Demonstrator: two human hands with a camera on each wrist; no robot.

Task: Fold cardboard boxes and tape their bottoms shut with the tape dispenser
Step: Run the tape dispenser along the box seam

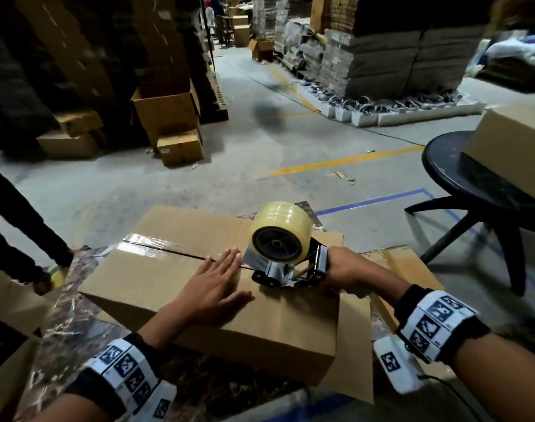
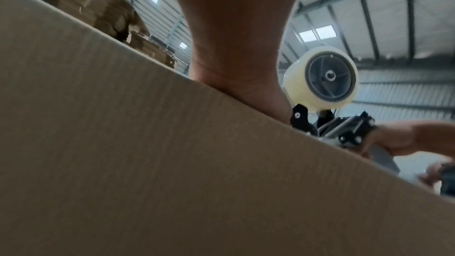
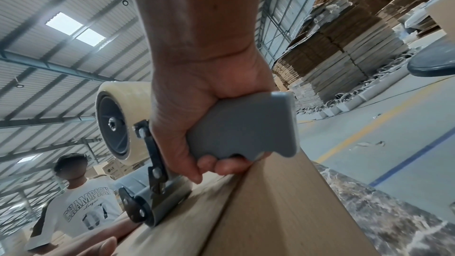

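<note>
At the frame's lower centre, a box (image 1: 199,287) sits on a marbled counter (image 1: 65,324). The left hand (image 1: 213,281) lies flat on it, fingers straight, beside the seam. The right hand (image 1: 344,269) grips the dispenser (image 1: 286,254), pressed to the box top at centre. Beyond, at right, stands a stool (image 1: 461,178).
</note>
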